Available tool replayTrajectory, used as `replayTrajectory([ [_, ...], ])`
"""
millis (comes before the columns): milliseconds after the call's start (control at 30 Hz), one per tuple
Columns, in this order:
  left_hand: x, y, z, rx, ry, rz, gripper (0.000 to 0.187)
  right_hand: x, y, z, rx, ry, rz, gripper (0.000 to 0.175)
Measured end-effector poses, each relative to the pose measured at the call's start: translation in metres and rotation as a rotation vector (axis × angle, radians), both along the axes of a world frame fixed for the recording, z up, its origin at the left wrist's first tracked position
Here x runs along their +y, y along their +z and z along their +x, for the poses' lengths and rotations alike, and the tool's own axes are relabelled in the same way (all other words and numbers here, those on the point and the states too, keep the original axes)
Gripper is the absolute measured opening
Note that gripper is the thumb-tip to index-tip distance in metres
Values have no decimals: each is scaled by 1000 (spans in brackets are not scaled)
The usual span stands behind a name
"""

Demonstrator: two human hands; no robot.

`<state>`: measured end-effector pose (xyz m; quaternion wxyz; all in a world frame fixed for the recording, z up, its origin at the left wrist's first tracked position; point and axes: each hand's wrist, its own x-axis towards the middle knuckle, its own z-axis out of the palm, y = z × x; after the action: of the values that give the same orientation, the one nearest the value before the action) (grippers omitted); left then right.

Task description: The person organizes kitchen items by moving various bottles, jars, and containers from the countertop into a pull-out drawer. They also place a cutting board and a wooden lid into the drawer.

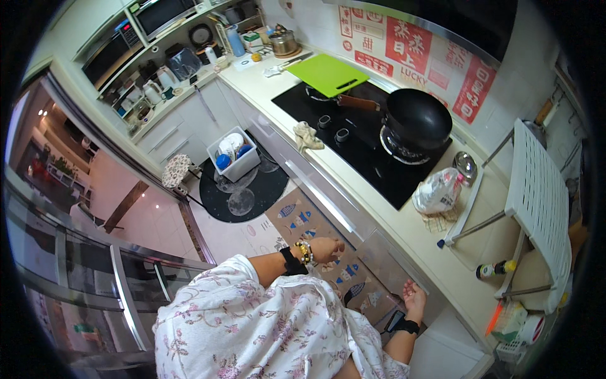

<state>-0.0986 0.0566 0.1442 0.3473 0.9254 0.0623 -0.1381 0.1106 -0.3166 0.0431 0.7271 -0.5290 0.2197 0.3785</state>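
Observation:
My left hand [325, 250], with a beaded bracelet and a black wrist strap, is held over the patterned brown floor mat [293, 227], its fingers loosely bent around nothing visible. Palm up and empty, my right hand [414, 298] is beside the lower cabinet front [393, 265], which seems to stand out from its neighbours; contact cannot be made out. A black wok [419, 116] with a wooden handle rests on the right burner of the black hob [360, 156]. Across the hob's left end lies a green cutting board [326, 73].
On the counter are a crumpled cloth [307, 136], a tied plastic bag [438, 192], a metal lid [465, 166], a yellow-capped bottle [494, 269] and a white slatted rack with metal legs [537, 208]. A filled white bin [241, 163] and a stool [176, 171] occupy the floor at left.

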Motion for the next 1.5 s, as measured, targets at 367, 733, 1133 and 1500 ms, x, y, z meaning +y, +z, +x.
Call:
replayTrajectory([
  [367, -9, -6, -1, 12, -17, -45, 32, -25, -15, 12, -17, 36, 36, 20],
  [733, -24, -9, 5, 28, -78, -56, 32, -24, -14, 18, -19, 12, 86, 22],
  [1133, -30, -20, 5, -29, -117, -59, 30, -19, -50, 20, -73, -51, 149, 26],
  [1500, -34, -15, 16, -84, -161, -40, 30, 0, -31, 9, -126, -267, 363, 21],
])
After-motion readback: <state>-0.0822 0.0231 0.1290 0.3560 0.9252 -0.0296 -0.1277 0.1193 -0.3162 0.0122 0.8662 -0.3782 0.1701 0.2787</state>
